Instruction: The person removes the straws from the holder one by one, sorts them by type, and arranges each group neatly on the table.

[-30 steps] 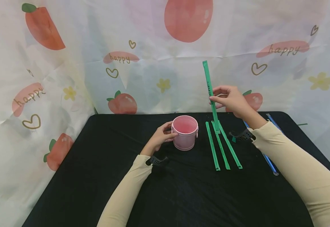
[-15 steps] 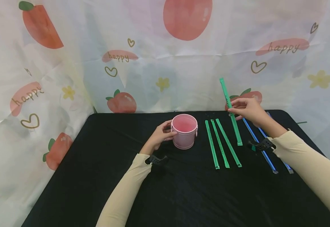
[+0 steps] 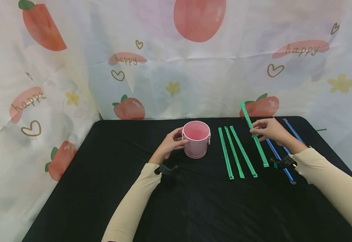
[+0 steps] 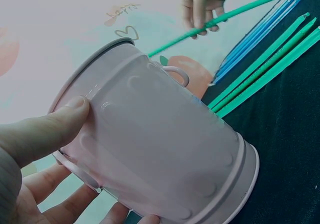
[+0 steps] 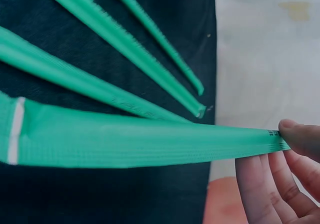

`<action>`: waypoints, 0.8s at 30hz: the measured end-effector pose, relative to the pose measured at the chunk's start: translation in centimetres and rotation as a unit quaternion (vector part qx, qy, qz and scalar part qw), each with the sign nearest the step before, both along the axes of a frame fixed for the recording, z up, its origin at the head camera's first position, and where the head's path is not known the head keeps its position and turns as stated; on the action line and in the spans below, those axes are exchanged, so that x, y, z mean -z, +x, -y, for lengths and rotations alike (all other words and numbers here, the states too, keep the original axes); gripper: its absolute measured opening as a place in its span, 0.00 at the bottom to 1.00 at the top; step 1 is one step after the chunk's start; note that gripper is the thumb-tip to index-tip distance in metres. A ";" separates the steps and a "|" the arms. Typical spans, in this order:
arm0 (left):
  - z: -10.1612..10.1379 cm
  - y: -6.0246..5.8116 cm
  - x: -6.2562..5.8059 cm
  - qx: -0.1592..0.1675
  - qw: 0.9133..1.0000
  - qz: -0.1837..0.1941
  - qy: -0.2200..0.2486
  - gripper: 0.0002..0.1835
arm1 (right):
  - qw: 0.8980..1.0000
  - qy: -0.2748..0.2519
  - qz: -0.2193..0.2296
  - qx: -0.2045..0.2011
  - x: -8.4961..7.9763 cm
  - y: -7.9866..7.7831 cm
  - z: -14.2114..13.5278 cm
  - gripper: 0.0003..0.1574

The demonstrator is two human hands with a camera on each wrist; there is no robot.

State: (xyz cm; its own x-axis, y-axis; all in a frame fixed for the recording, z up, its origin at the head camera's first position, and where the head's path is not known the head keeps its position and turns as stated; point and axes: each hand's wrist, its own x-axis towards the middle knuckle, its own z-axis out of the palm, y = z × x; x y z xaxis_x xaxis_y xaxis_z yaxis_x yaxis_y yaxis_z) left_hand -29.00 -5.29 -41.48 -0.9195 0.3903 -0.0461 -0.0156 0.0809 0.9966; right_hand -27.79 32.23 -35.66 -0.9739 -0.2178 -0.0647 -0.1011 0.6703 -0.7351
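Observation:
My left hand [image 3: 170, 144] grips the side of a small pink bucket [image 3: 196, 149], which stands upright on the black cloth. In the left wrist view the thumb lies on the bucket near its rim, with the fingers around the handle side. My right hand [image 3: 271, 130] pinches a green paper-wrapped straw [image 3: 259, 148] partway along its length. That straw slants, its far end raised in front of the backdrop and its near end low over the cloth. To its left lie three similar green straws [image 3: 234, 153], side by side and slightly fanned.
Several blue wrapped straws [image 3: 289, 175] lie on the right, partly hidden under my right hand and forearm. A black cloth [image 3: 194, 201] covers the table. Behind the table's far edge hangs a pale backdrop [image 3: 200, 87] printed with fruit and hearts.
The right hand has moved right and down with the green straw, from above the three lying straws to the space between them and the blue ones. The left hand and bucket stay put.

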 end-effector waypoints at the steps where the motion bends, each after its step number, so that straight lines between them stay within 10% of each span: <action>1: 0.0 0.0 0.0 0.000 1.000 0.000 0.000 0.34 | 1.000 0.003 0.005 0.000 0.2 0.0 -0.1 0.27; 24: 0.0 -0.1 0.1 -0.003 1.000 0.008 0.009 0.34 | 0.997 0.000 0.081 0.002 4.8 -1.0 -1.2 0.27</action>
State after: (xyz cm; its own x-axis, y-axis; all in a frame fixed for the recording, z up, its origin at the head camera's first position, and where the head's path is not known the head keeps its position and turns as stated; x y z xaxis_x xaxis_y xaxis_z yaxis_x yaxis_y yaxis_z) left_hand -29.11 -5.27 -41.61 -0.9207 0.3866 -0.0536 -0.0315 0.0634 0.9975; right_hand -28.79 33.46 -40.48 -0.9514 -0.2150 -0.2207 0.0208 0.6699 -0.7421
